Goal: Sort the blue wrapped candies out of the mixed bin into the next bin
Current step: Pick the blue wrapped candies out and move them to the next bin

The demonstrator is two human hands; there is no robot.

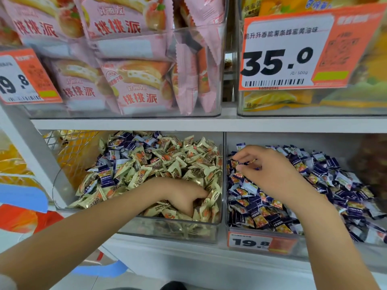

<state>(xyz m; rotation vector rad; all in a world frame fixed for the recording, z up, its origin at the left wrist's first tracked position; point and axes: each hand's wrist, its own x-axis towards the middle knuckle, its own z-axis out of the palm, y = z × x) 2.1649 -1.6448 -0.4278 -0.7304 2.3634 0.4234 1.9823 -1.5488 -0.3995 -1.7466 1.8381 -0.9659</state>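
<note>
The mixed bin (222,210), heaped with cream wrapped candies (167,162) and blue wrapped candies (104,174) mostly toward its back and left, is best worked by digging shallowly and lifting only blue ones over the divider into the next bin (227,218). The left hand (184,195) is buried with fingers curled (contents hidden); the right hand (270,168) pinches a blue candy (246,162) over that bin. Snack packs (134,84) and a price tag (261,242) surround; the upper shelf (129,124) limits headroom.

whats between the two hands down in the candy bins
In the head view, the clear wall where the mixed bin meets the blue candy bin runs between the left hand and right hand, with cream candies beside it.
</note>
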